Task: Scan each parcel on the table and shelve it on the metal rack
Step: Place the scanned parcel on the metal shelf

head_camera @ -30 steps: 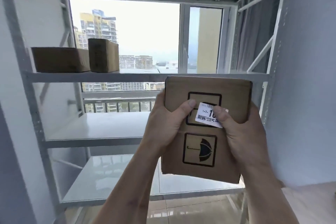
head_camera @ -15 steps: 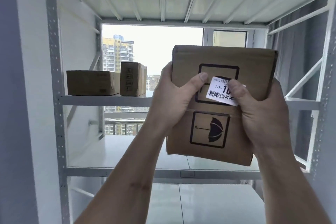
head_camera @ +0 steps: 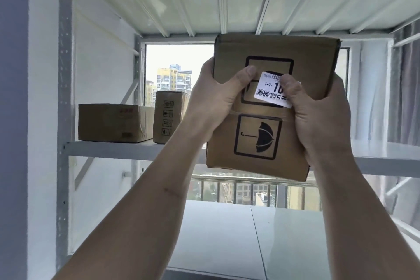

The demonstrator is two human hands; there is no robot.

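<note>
Both hands hold one parcel up before the metal rack.

The left hand (head_camera: 213, 100) and the right hand (head_camera: 318, 111) grasp the parcel (head_camera: 270, 138) at centre frame, arms raised, thumbs pressing its white label (head_camera: 269, 94); two boxes (head_camera: 113, 123) stand on the metal rack (head_camera: 66, 75) at middle left.

The white label (head_camera: 270, 91) on the cardboard parcel (head_camera: 268, 134) is showing "1-7-", "别拆" and a barcode; an umbrella sign (head_camera: 258, 136) is showing below.

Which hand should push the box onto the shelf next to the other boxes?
Probably the left hand: it grips the box on the side nearer the two shelved boxes. The right hand also pinches the sticker.
</note>
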